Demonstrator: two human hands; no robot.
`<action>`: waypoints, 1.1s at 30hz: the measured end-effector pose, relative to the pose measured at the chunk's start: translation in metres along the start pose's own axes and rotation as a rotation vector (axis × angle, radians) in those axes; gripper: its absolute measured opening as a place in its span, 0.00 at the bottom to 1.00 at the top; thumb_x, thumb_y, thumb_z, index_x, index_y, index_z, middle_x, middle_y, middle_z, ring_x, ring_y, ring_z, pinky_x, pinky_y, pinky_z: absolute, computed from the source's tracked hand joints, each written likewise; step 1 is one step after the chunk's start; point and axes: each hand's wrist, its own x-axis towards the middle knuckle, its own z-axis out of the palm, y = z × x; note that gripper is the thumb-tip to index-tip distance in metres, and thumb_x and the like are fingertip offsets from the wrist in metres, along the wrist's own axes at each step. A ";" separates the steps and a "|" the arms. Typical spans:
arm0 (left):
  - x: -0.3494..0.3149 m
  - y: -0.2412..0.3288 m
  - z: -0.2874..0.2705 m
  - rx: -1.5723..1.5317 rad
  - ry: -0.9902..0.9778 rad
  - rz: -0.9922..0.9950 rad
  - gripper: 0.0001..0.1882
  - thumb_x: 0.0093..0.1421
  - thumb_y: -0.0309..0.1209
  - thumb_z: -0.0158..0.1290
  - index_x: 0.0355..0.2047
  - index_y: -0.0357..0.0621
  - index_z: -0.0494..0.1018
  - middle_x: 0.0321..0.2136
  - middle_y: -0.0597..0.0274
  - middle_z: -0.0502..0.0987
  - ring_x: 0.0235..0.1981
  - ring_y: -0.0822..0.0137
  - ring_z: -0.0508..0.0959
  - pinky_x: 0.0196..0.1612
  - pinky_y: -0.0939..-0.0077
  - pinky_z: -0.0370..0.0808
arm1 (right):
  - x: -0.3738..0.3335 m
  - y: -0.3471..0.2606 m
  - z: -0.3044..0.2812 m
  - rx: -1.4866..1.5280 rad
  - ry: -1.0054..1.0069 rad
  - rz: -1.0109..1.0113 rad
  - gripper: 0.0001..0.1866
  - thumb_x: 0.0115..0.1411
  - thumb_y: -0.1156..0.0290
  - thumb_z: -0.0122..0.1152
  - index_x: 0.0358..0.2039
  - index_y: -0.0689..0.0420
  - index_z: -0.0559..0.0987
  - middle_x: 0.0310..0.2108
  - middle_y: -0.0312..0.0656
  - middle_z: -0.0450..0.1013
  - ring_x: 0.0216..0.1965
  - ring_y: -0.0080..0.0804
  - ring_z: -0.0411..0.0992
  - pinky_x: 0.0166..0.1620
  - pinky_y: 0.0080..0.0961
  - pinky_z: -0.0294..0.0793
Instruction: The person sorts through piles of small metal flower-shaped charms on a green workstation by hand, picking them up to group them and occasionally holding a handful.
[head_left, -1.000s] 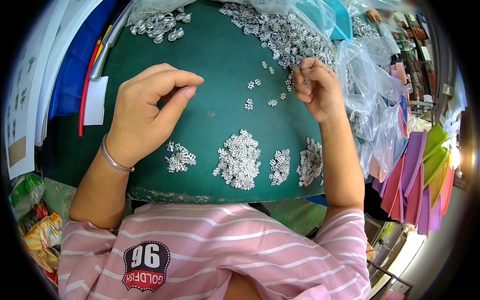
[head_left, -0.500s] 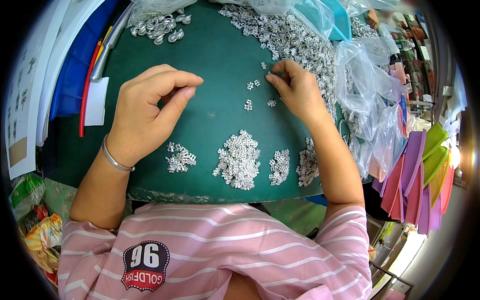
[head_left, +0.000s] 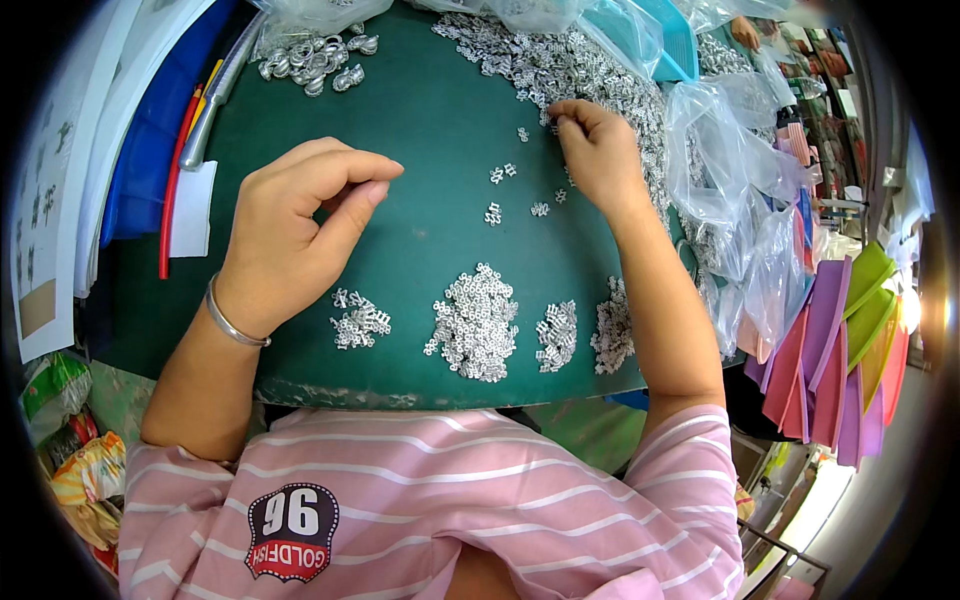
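Observation:
My left hand (head_left: pixel 300 225) hovers over the green table mat, thumb and forefinger pressed together and the other fingers curled. If anything is in it, it is hidden. My right hand (head_left: pixel 603 160) is at the left edge of a large heap of small silver metal pieces (head_left: pixel 590 75), fingertips pinched among the outlying ones. What they grip is too small to make out. Loose metal pieces (head_left: pixel 493 214) lie left of and below this hand. Closer to me are a small pile (head_left: pixel 360 320), a larger pile (head_left: pixel 475 325), and two more small piles (head_left: pixel 556 336) toward my right forearm.
Silver rounded metal parts (head_left: pixel 315 62) lie by a plastic bag at the far left. A metal-handled tool (head_left: pixel 205 120), a red stick (head_left: pixel 177 200) and a blue tray (head_left: pixel 150 150) line the left side. Clear bags (head_left: pixel 715 180), a turquoise basket (head_left: pixel 678 40) and coloured plastic pieces (head_left: pixel 815 350) stand right.
My right hand has moved away from me, from the loose pieces to the edge of the large heap. The left hand has hardly moved.

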 end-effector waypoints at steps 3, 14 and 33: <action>0.000 0.000 0.000 -0.005 0.005 -0.021 0.07 0.54 0.19 0.51 0.34 0.37 0.76 0.25 0.60 0.74 0.26 0.72 0.74 0.28 0.82 0.68 | -0.007 -0.006 -0.005 0.055 -0.144 0.046 0.13 0.53 0.72 0.49 0.36 0.60 0.79 0.24 0.53 0.74 0.26 0.42 0.75 0.36 0.30 0.73; -0.001 0.001 0.000 -0.011 -0.002 0.010 0.07 0.54 0.19 0.51 0.34 0.38 0.76 0.25 0.61 0.74 0.25 0.72 0.73 0.27 0.83 0.67 | -0.023 0.005 -0.001 0.035 -0.031 -0.153 0.09 0.52 0.73 0.59 0.35 0.60 0.79 0.23 0.48 0.75 0.23 0.33 0.74 0.30 0.25 0.72; -0.001 0.000 -0.001 -0.002 0.000 0.003 0.07 0.54 0.19 0.52 0.34 0.38 0.76 0.24 0.61 0.74 0.25 0.72 0.73 0.27 0.82 0.67 | -0.020 -0.004 -0.003 -0.005 -0.131 -0.158 0.07 0.52 0.73 0.60 0.30 0.62 0.78 0.26 0.49 0.74 0.23 0.36 0.72 0.31 0.27 0.71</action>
